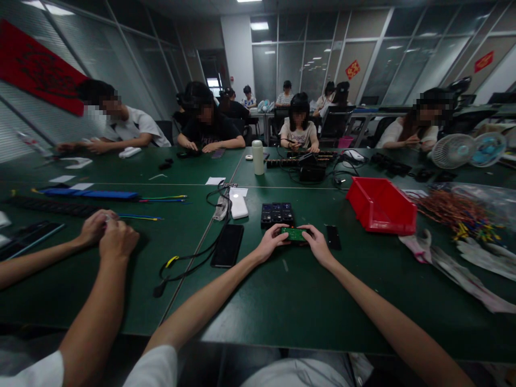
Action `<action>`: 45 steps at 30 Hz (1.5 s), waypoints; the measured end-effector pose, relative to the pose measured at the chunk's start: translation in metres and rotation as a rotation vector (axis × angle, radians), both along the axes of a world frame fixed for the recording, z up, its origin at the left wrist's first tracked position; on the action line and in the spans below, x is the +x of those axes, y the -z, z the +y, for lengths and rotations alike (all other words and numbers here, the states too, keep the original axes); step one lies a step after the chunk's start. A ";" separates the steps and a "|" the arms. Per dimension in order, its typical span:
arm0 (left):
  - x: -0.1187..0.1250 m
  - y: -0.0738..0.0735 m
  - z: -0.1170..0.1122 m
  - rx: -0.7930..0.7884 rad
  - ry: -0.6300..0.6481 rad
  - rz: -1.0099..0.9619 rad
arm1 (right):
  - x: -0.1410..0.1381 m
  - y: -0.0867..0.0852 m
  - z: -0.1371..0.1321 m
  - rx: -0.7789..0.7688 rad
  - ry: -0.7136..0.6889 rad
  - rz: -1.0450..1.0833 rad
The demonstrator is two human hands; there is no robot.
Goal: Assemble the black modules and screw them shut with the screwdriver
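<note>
A small green circuit board (294,234) is held level just above the green table, one end in each of my hands. My left hand (274,241) grips its left end, thumb on top, and my right hand (316,242) has the right end the same way. Fingers underneath are partly hidden. Right behind the board sits a black block with several compartments (277,213). A flat black rectangular piece (333,237) lies just right of my right hand. Left of my left forearm is a black phone (227,245).
A red bin (381,207) stands on the right, with a bundle of coloured wires (459,209) and gloves (451,263) beyond. A black cable (189,274) and a white power bank (238,204) lie left. A co-worker's hands (108,231) work at far left. A bottle (258,157) stands further back.
</note>
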State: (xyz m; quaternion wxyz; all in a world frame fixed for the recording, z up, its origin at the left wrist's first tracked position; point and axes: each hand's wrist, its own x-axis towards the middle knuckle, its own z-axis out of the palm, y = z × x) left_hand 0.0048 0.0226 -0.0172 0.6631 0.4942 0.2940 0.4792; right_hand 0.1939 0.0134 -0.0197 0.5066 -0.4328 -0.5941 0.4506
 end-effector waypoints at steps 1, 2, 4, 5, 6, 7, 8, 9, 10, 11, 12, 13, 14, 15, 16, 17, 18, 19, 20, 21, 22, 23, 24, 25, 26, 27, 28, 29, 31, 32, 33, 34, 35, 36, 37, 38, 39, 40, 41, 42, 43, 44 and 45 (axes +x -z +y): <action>0.000 0.000 0.000 -0.001 -0.002 0.001 | 0.000 0.000 0.000 -0.001 0.001 -0.001; 0.000 0.000 0.000 -0.003 -0.002 0.003 | 0.000 0.001 0.000 -0.001 0.004 -0.003; 0.001 -0.001 0.000 -0.007 -0.005 0.005 | 0.000 0.001 0.001 0.002 0.012 -0.006; 0.001 -0.001 0.000 -0.007 -0.007 0.005 | 0.000 0.002 0.001 0.003 0.013 -0.007; 0.001 -0.001 -0.001 -0.008 -0.009 0.004 | 0.000 0.002 0.001 0.004 0.011 -0.007; 0.001 -0.001 -0.001 -0.007 -0.009 0.002 | 0.000 0.002 0.001 0.004 0.010 -0.005; 0.001 -0.001 -0.001 -0.007 -0.008 0.000 | 0.000 0.002 0.001 0.004 0.008 -0.004; 0.001 -0.001 -0.001 -0.006 -0.006 -0.001 | 0.000 0.002 0.001 0.003 0.008 -0.001; 0.001 -0.001 -0.001 -0.006 -0.004 -0.003 | 0.000 0.002 0.001 0.002 0.009 0.002; 0.001 -0.001 0.000 -0.006 -0.002 -0.005 | 0.000 0.001 0.001 0.002 0.009 0.005; 0.001 -0.001 0.000 -0.007 -0.002 -0.007 | 0.000 0.001 0.001 0.002 0.008 0.007; 0.001 -0.001 0.000 -0.007 -0.002 -0.010 | 0.000 0.001 0.001 0.002 0.007 0.008; 0.000 0.000 0.000 -0.009 -0.002 -0.014 | 0.000 0.001 0.001 0.002 0.008 0.007; 0.000 0.000 0.000 -0.012 -0.001 -0.019 | 0.000 0.001 0.001 0.001 0.009 0.007; 0.000 0.000 0.001 -0.015 -0.001 -0.025 | 0.000 0.001 0.001 -0.002 0.009 0.010; -0.001 0.000 0.001 -0.018 -0.001 -0.029 | -0.001 0.001 0.001 -0.005 0.009 0.015; -0.001 0.000 0.001 -0.022 -0.001 -0.034 | -0.001 0.001 0.001 -0.010 0.009 0.022; -0.001 0.000 0.001 -0.025 -0.001 -0.039 | -0.001 0.001 0.001 -0.016 0.007 0.030; -0.001 0.000 0.001 -0.027 -0.002 -0.044 | -0.001 0.001 0.001 -0.023 0.007 0.037; -0.001 0.000 0.001 -0.030 -0.003 -0.049 | -0.002 0.000 0.001 -0.031 0.010 0.042; -0.001 -0.001 0.001 -0.033 -0.005 -0.052 | -0.002 0.000 0.001 -0.042 0.013 0.043; -0.001 -0.001 0.001 -0.036 -0.007 -0.054 | -0.002 -0.001 0.000 -0.053 0.014 0.043; -0.001 -0.002 0.000 -0.039 -0.010 -0.054 | -0.002 -0.001 0.000 -0.063 0.014 0.041; -0.001 -0.002 0.000 -0.039 -0.014 -0.051 | -0.002 -0.002 0.000 -0.070 0.013 0.039; -0.001 -0.002 0.000 -0.037 -0.017 -0.048 | -0.002 -0.002 0.000 -0.074 0.012 0.036; -0.001 -0.002 -0.001 -0.032 -0.019 -0.043 | -0.002 -0.003 -0.001 -0.074 0.012 0.034; -0.001 -0.003 -0.001 -0.026 -0.019 -0.039 | -0.002 -0.003 -0.001 -0.073 0.013 0.032; -0.001 -0.002 -0.001 -0.020 -0.018 -0.036 | -0.002 -0.003 -0.001 -0.071 0.014 0.030; 0.000 -0.002 -0.001 -0.012 -0.018 -0.032 | -0.001 -0.002 0.000 -0.063 0.016 0.031; 0.000 -0.002 -0.001 -0.010 -0.020 -0.030 | -0.001 -0.002 0.000 -0.058 0.014 0.032; 0.000 -0.002 -0.001 -0.008 -0.021 -0.029 | -0.001 -0.002 0.000 -0.051 0.014 0.033; 0.000 -0.002 -0.001 -0.007 -0.021 -0.029 | 0.000 -0.001 0.001 -0.045 0.012 0.034; 0.000 -0.002 -0.001 -0.006 -0.020 -0.029 | 0.000 -0.001 0.001 -0.040 0.013 0.035; 0.000 -0.002 -0.001 -0.005 -0.017 -0.030 | -0.001 -0.001 0.001 -0.038 0.014 0.037; 0.000 -0.002 -0.001 -0.003 -0.014 -0.032 | -0.001 -0.001 0.001 -0.039 0.017 0.039; -0.001 -0.002 -0.001 -0.003 -0.013 -0.034 | -0.001 -0.001 0.001 -0.043 0.021 0.042; -0.001 -0.002 -0.001 -0.003 -0.012 -0.034 | -0.001 -0.001 0.001 -0.049 0.024 0.044; -0.001 -0.001 -0.001 -0.004 -0.014 -0.033 | -0.001 -0.001 0.001 -0.056 0.025 0.045; -0.001 -0.001 -0.001 -0.005 -0.015 -0.031 | -0.001 -0.002 0.001 -0.062 0.027 0.046; -0.001 -0.001 -0.001 -0.005 -0.016 -0.027 | -0.001 -0.002 0.001 -0.067 0.025 0.045; 0.000 -0.001 -0.001 -0.004 -0.016 -0.022 | -0.001 -0.002 0.000 -0.070 0.024 0.044; 0.000 -0.002 -0.002 -0.001 -0.014 -0.014 | -0.001 -0.003 0.000 -0.069 0.023 0.041; 0.000 -0.002 -0.002 0.005 -0.010 -0.003 | -0.001 -0.003 0.000 -0.064 0.024 0.035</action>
